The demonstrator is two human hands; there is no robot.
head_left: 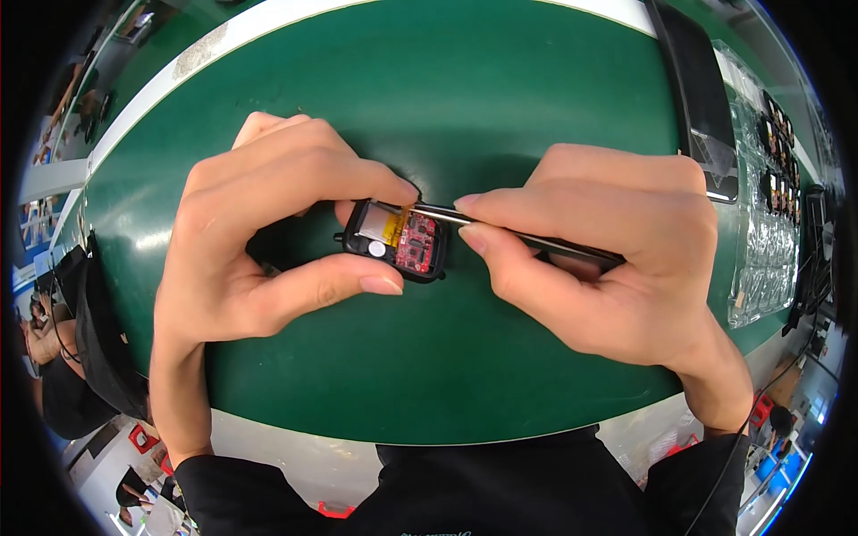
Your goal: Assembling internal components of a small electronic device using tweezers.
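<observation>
Between the thumb and fingers of my left hand (pixel 259 223) is a small black electronic device (pixel 438 263) with its casing open. Inside it lie a red circuit board (pixel 417 243), a silver battery (pixel 379 221) with yellow tape, and a round white spot. My right hand (pixel 608 250) pinches a pair of metal tweezers (pixel 447 215) like a pen. Their tips reach the upper edge of the board, beside the yellow tape; whether they grip anything there is too small to tell.
A green mat (pixel 429 375) covers the table. At the right lies a clear plastic tray (pixel 764 259) with several small black devices, next to a long black object (pixel 693 80). A dark cable (pixel 760 393) hangs by my right arm. Other people sit at the far left.
</observation>
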